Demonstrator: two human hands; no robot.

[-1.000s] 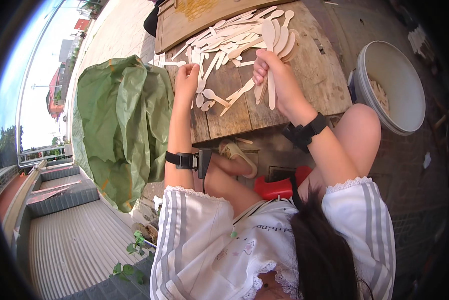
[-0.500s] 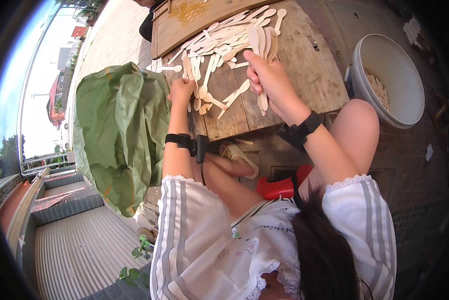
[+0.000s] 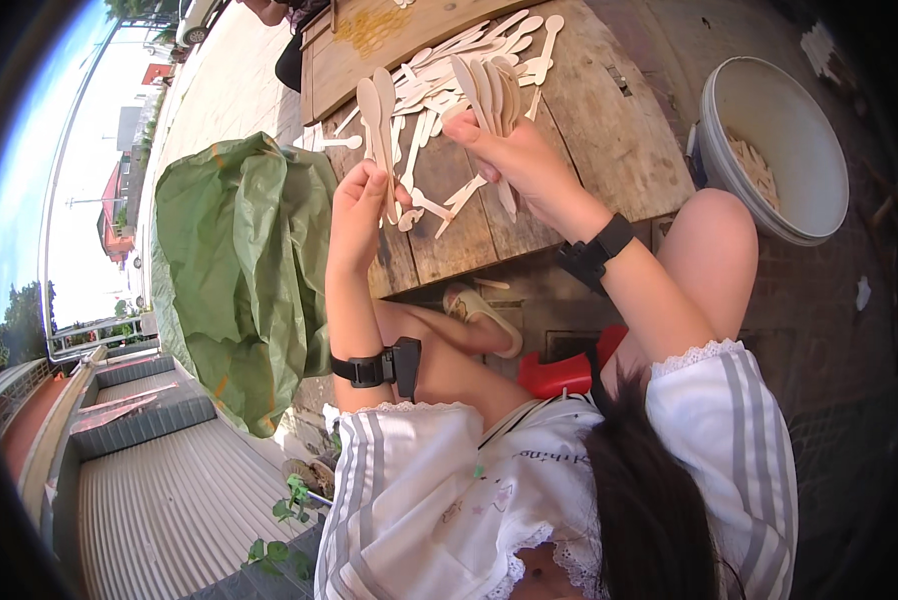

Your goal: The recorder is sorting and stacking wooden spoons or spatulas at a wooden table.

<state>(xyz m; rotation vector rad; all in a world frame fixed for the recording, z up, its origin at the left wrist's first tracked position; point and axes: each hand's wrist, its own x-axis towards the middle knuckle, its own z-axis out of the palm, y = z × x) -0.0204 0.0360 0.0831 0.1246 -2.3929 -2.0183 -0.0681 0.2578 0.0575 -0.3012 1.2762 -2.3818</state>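
Beside the table [image 3: 599, 130], a bucket [image 3: 789, 110] holds wooden pieces [image 3: 754, 170]; left hand [image 3: 359, 200] and right hand [image 3: 524, 165] clasp spoons [image 3: 372, 115].

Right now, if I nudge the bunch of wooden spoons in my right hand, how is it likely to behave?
The bunch of wooden spoons would probably slide out of line, since it fans out above your right hand with no visible tie. Each spoon is likely light, being thin, and fairly stiff, as it looks straight rather than sagging.
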